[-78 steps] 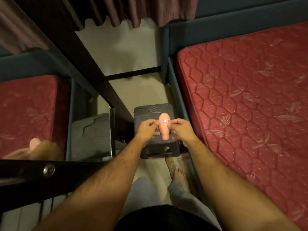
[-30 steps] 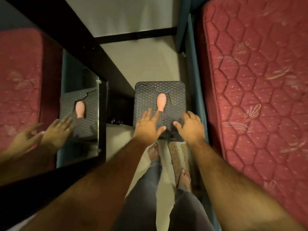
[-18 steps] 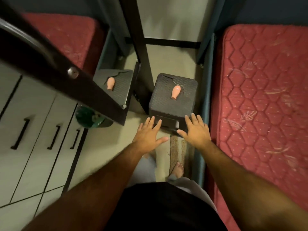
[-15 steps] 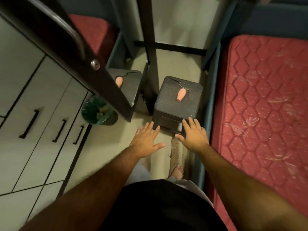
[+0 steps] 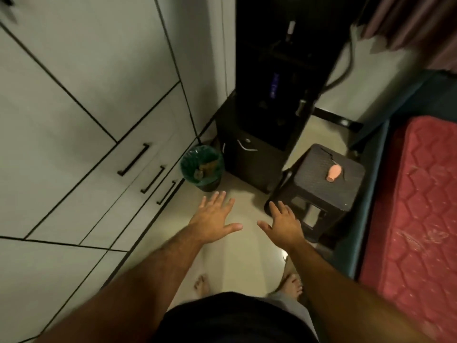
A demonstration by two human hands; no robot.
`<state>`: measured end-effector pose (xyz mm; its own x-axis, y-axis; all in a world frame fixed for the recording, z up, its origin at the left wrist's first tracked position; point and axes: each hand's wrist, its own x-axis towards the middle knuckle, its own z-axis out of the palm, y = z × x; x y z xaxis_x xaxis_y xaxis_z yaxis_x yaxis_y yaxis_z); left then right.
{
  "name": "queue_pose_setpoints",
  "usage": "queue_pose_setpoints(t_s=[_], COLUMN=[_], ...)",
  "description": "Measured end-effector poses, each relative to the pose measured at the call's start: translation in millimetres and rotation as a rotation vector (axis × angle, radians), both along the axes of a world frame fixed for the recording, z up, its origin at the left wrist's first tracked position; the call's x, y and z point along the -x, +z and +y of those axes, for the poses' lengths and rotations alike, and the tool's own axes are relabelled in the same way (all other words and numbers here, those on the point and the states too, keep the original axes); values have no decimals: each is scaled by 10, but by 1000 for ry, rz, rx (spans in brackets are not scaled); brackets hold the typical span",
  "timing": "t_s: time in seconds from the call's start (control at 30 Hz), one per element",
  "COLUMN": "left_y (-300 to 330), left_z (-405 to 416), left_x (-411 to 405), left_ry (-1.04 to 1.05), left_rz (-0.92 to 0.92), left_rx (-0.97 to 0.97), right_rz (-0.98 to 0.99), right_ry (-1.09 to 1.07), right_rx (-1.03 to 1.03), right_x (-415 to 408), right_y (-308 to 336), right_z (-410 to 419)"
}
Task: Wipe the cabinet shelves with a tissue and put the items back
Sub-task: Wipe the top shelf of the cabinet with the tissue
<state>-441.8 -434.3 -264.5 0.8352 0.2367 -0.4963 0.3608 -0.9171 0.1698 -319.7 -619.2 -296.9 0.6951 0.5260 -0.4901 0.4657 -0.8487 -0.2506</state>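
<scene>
dark cabinet (image 5: 274, 78) interior blurred, contents unreadable

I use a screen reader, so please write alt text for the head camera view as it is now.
Both hands, left hand and right hand, are open and empty, spread above the floor. A small pink bottle lies on its side on a dark stool to the right, beside a red mattress; a green-lined bin stands by white drawers next to a dark cabinet.

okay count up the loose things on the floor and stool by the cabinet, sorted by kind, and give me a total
Stools: 1, the dark stool
Bottles: 1, the pink bottle lying on the stool
Bins: 1, the green-lined bin beside the dark cabinet
Total: 3
Both hands, left hand and right hand, hold nothing.
</scene>
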Motion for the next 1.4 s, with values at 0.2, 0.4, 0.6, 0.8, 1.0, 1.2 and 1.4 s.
queue_pose_setpoints(t_s=[0.2,0.4,0.6,0.8,1.0,1.2,1.4], left_y=[103,1,-66,-88,-169,-236,-681], left_z=[681,1135,1604,1827,2216,2749,3028], left_x=[288,29,-200,-573,-987,-1560,-2077], left_ry=[-4,-13,-4,-10,-95,-268,-375], left_rz=[11,-5,-29,-6,11,-2,56], left_rx=[-15,-18,-49,-23,35,55,99], right_rz=[-10,-37,-27,-49,-3,-31,34], right_ry=[-20,-30,-45,-46,-171,-323,-418], right_rx=[-74,-62,-74,-109,-71,-97,-72], right_x=[374,101,-226,-493,-753,-944,-1199], right_y=[111,110,83,62,-40,-134,-501], right_z=[679,1094,1540,1768,2057,2426,2692])
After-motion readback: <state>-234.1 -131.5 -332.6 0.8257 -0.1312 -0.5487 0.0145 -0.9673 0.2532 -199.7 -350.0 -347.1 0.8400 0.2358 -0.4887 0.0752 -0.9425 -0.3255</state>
